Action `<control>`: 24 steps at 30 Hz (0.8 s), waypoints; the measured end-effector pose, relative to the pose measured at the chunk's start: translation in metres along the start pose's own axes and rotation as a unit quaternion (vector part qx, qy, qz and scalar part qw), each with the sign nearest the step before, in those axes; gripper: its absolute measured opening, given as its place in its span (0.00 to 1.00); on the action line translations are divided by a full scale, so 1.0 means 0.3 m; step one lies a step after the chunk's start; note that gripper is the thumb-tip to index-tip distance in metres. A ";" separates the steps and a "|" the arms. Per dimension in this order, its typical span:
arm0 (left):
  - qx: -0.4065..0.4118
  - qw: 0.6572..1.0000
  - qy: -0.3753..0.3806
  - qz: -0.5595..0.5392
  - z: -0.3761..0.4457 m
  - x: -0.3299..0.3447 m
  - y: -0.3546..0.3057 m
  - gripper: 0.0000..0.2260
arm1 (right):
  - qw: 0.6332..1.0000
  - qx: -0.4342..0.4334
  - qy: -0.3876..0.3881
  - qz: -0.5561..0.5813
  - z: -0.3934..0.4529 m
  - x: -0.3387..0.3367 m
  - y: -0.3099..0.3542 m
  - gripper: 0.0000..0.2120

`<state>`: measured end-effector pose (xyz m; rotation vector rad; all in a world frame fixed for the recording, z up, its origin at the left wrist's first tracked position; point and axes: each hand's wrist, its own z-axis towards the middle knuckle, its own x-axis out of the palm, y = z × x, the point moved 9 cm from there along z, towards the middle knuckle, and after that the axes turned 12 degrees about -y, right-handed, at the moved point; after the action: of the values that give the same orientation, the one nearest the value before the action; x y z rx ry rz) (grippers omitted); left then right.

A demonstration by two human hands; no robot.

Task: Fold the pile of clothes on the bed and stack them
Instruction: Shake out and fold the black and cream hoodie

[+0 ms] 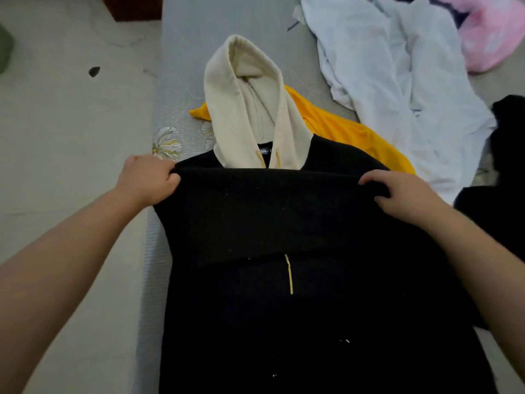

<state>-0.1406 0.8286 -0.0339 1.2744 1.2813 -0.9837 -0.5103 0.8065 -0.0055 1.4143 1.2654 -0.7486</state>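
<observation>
Black hoodie [298, 280] is filling the lower frame on the bed [181, 66]. Your fingers [377, 180] are curling over its doubled edge, left hand [147, 180] and right hand [403, 197] pinching it, probably to keep the fold square. Its sleeves are hiding underneath; only the cream hood [244, 109] is showing.

The grey bed [181, 38] carries a black hoodie [284, 223] with a cream hood [241, 109], spread flat. A yellow garment [355, 132] lies partly beneath it. Farther right lie a crumpled white garment [397, 81], a pink fluffy item [488, 32] and dark clothing [508, 137].
</observation>
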 end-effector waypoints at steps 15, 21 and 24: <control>0.073 0.988 -0.094 -0.094 -0.450 0.317 -0.135 0.38 | 0.955 -0.125 0.074 -0.260 -0.096 0.451 0.139 0.38; 0.086 0.989 -0.101 -0.066 -0.497 0.305 -0.012 0.25 | 0.954 -0.053 0.083 -0.282 -0.086 0.448 0.092 0.31; 0.004 0.996 0.087 -0.028 -0.520 0.387 0.050 0.33 | 0.953 -0.037 0.135 -0.268 -0.168 0.512 0.130 0.32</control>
<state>-0.1326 1.0003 -0.1260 1.3587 1.4550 -0.9343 -0.4446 0.9041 -0.1231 1.1411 1.9141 -0.8724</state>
